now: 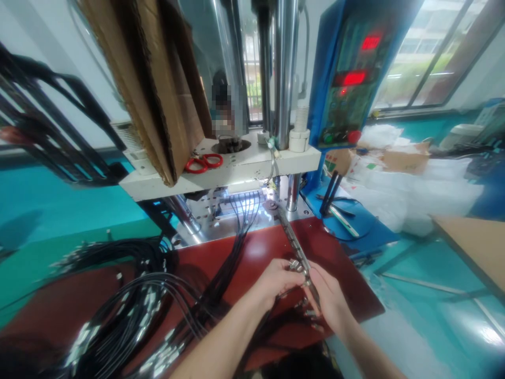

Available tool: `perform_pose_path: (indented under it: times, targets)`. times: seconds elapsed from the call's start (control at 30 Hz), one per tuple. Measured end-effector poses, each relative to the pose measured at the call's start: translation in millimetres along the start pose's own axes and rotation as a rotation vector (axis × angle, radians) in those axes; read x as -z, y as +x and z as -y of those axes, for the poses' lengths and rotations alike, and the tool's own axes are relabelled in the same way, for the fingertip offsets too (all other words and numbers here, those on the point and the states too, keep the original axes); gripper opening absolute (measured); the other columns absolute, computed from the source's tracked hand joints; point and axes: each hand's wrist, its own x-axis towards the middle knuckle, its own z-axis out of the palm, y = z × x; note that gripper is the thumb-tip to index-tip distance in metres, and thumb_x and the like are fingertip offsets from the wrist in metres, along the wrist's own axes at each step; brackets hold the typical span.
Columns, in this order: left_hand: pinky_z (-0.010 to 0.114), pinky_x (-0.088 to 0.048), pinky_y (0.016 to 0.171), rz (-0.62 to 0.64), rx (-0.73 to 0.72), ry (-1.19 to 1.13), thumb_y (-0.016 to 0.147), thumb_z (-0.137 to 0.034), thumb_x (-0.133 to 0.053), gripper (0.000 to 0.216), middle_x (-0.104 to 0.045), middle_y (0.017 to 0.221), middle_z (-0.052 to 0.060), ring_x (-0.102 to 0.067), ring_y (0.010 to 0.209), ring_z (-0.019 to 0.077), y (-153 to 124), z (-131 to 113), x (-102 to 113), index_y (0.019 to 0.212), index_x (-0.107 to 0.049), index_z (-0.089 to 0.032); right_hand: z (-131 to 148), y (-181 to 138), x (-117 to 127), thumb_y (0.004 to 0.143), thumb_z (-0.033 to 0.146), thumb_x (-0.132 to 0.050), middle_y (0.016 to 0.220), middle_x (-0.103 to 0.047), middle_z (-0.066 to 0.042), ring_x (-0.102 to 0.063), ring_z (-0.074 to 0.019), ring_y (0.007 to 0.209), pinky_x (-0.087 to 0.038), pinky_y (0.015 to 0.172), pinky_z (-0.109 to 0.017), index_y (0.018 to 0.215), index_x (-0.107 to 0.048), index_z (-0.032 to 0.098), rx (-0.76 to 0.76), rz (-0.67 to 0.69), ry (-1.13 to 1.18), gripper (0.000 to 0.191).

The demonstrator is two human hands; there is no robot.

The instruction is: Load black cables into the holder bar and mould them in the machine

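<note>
At the near edge of the red mat (347, 252), 2 bare hands meet. The left hand (276, 281) pinches small, shiny metal connectors (295, 265). The right hand (329, 300) clasps the near end of a long, narrow metal bar (294, 239). This looks like seating cable ends on the bar, which calls for fine fingertip alignment. Glossy black cables (130, 300) sprawl across the mat's left. Beyond the mat stand a white press (221, 173), red-handled scissors (203, 163) and a blue control panel (347, 79).
</note>
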Motion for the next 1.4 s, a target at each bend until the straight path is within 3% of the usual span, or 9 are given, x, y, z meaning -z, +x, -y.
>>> perform_pose_path:
  times: [0.17,0.37,0.5,0.6,0.7,0.87,1.2,1.4]
  targets:
    - [0.021,-0.010,0.036,-0.007,-0.028,-0.006,0.053,-0.024,-0.065,0.016,-0.037,0.036,-0.007,-0.021,0.033,0.0029,0,-2,-2,0.059,-0.056,-0.012,-1,1,0,0.081,0.051,-0.040,0.054,-0.053,0.002,-0.043,-0.0090,0.037,-0.035,0.031,-0.018,0.117,-0.049,0.016,-0.029,0.008,-0.018,0.051]
    - [0.020,-0.032,0.050,-0.082,-0.137,-0.009,0.051,-0.025,-0.068,0.020,-0.050,0.052,-0.002,-0.041,0.048,0.0062,-4,1,-5,0.059,-0.057,-0.010,9,0,-6,0.079,0.052,-0.041,0.039,-0.037,0.008,-0.030,-0.0061,0.033,-0.029,0.031,-0.017,0.110,-0.055,0.011,0.050,0.082,-0.057,0.053]
    - [0.019,-0.027,0.047,-0.064,-0.143,0.070,0.057,-0.032,-0.069,0.026,-0.048,0.054,-0.005,-0.036,0.047,0.0047,-8,2,2,0.068,-0.057,-0.012,9,-1,-6,0.080,0.050,-0.042,0.043,-0.042,0.007,-0.031,-0.0060,0.033,-0.028,0.031,-0.017,0.112,-0.053,0.013,0.034,0.032,-0.034,0.050]
    - [0.019,-0.024,0.043,-0.133,-0.147,0.045,0.064,-0.039,-0.062,0.027,-0.045,0.054,-0.006,-0.034,0.043,0.0040,-7,0,7,0.066,-0.049,-0.016,3,0,-4,0.080,0.052,-0.042,0.045,-0.045,0.006,-0.034,-0.0067,0.032,-0.031,0.029,-0.017,0.113,-0.051,0.016,-0.019,-0.018,0.013,0.050]
    - [0.019,-0.020,0.039,-0.192,-0.158,0.067,0.066,-0.035,-0.058,0.023,-0.040,0.049,-0.007,-0.030,0.039,0.0040,-5,-1,7,0.064,-0.044,-0.017,-2,2,-2,0.079,0.055,-0.042,0.049,-0.049,0.004,-0.039,-0.0080,0.031,-0.033,0.028,-0.018,0.117,-0.048,0.017,-0.051,-0.021,0.040,0.054]
    - [0.020,-0.013,0.038,-0.188,-0.127,0.094,0.066,-0.031,-0.056,0.020,-0.032,0.043,-0.008,-0.023,0.037,0.0040,-3,-2,2,0.059,-0.044,-0.017,-7,5,1,0.079,0.056,-0.041,0.047,-0.048,0.005,-0.040,-0.0085,0.031,-0.036,0.028,-0.019,0.122,-0.045,0.016,-0.057,0.021,0.029,0.059]
    - [0.020,-0.025,0.048,-0.216,-0.240,0.065,0.063,-0.029,-0.062,0.020,-0.045,0.051,-0.005,-0.034,0.047,0.0055,-7,-2,3,0.058,-0.051,-0.013,2,3,-4,0.080,0.055,-0.041,0.043,-0.037,0.007,-0.032,-0.0069,0.036,-0.026,0.032,-0.017,0.114,-0.053,0.013,0.058,0.134,-0.109,0.055]
    - [0.019,-0.029,0.051,-0.177,-0.246,-0.041,0.060,-0.034,-0.068,0.028,-0.050,0.063,-0.004,-0.039,0.052,0.0055,-10,-2,13,0.074,-0.055,-0.013,-5,4,-2,0.079,0.053,-0.045,0.045,-0.042,0.006,-0.031,-0.0062,0.033,-0.027,0.029,-0.017,0.118,-0.048,0.016,-0.030,0.078,0.032,0.054]
